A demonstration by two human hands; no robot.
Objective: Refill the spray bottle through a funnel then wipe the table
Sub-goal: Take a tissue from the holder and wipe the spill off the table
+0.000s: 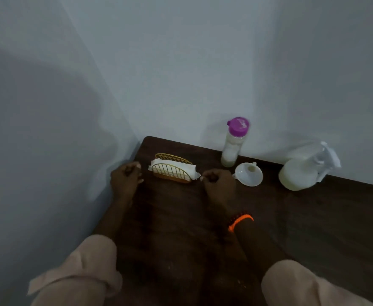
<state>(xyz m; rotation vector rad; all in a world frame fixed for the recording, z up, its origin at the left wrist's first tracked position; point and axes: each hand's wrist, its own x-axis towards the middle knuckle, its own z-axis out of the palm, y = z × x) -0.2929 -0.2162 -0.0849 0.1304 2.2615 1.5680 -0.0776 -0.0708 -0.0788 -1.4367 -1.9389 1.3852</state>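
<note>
Dark wood surface: carries everything; both your hands rest on it, knuckles up.
Left fingers: curled loosely under the left hand, nothing held, near the surface's left edge.
Right fingers: curled likewise under the right hand; tips lie just beside the napkin corner, grip on it not confirmed.
Napkin holder: gold wire, white napkins upright, between your hands; likely staged for the wipe.
Funnel: white, mouth up, just right of your right hand; not yet in any bottle.
Supply bottle: purple cap on, upright at the wall.
Spray bottle: tipped over against the wall, well right, trigger head still fitted.
Arm pose: forearms extended, sleeves rolled, orange bracelet on the right wrist.
Judgement: refill not begun.
</note>
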